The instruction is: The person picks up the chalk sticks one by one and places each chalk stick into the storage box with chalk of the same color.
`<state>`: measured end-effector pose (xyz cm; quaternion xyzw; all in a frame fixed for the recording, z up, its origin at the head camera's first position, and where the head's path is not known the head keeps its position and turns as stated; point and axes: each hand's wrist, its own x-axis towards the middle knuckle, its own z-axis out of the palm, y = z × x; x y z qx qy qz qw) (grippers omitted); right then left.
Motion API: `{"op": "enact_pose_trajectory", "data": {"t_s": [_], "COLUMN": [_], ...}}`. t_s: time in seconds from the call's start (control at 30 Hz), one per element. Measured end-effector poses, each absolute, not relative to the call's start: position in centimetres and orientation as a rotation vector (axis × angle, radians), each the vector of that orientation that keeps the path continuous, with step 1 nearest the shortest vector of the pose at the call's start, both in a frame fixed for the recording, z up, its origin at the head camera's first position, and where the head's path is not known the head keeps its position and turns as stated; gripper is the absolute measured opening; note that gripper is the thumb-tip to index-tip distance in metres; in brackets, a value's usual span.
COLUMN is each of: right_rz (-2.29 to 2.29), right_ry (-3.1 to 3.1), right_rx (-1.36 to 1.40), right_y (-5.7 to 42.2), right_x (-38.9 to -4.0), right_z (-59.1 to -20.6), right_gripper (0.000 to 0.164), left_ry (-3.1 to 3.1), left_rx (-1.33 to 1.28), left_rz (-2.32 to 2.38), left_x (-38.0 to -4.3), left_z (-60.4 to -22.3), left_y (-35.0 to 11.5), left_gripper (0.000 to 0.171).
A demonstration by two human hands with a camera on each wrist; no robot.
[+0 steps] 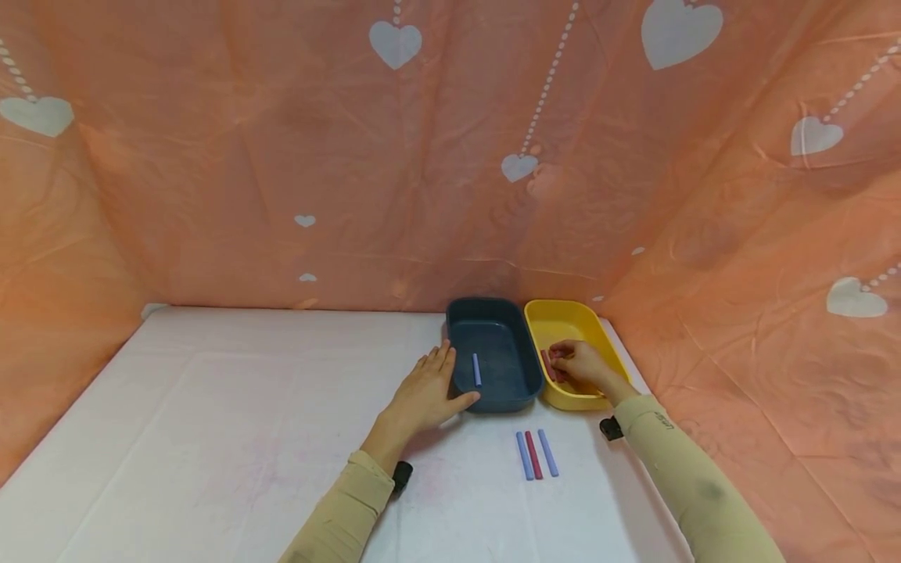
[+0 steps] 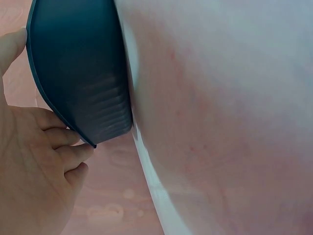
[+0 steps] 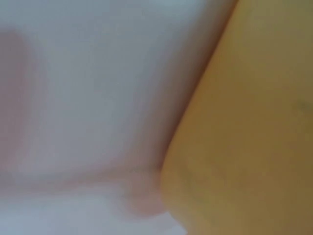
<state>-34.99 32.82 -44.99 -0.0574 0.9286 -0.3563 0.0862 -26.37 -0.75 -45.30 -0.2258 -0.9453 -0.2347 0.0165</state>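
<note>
My left hand (image 1: pixel 425 391) rests with its fingers extended against the left side of a dark blue plastic bin (image 1: pixel 524 381); in the left wrist view its thumb and fingertips touch the rim. One blue-violet chalk stick (image 1: pixel 476 370) lies in this bin. My right hand (image 1: pixel 580 364) reaches into the yellow bin (image 1: pixel 601 335), its bent fingers and thumb pinching a red chalk stick (image 1: pixel 561 376). Beside it in the bin lies another red chalk stick (image 1: pixel 546 364). The right wrist view is blurred, with the yellow bin's wall (image 3: pixel 254 127) hiding the fingers.
In front of the bins, a red chalk stick (image 1: pixel 534 455) lies between two blue-violet ones, a left one (image 1: pixel 525 456) and a right one (image 1: pixel 548 453), on the white table cover (image 1: pixel 232 422). An orange curtain with hearts (image 1: pixel 394 172) hangs behind and at both sides.
</note>
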Motion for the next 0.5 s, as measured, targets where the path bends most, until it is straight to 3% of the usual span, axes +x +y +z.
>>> {"op": "enact_pose_trajectory", "data": {"t_s": [0.27, 0.5], "right_rz": [-1.012, -1.017], "right_ry": [2.765, 2.807], "right_rx": [-0.143, -0.243], "right_y": [32.9, 33.1], "right_x": [-34.3, -33.2], "right_z": [-44.1, -43.5], "right_gripper": [0.042, 0.039], "left_ry": [-2.928, -2.943], "left_rx": [-0.707, -0.705], "left_rz": [-0.743, -0.73], "left_x": [-26.4, -26.4], "left_z": [-45.2, -45.3], "left_y": [-0.8, -0.7], "left_gripper": [0.097, 0.098]}}
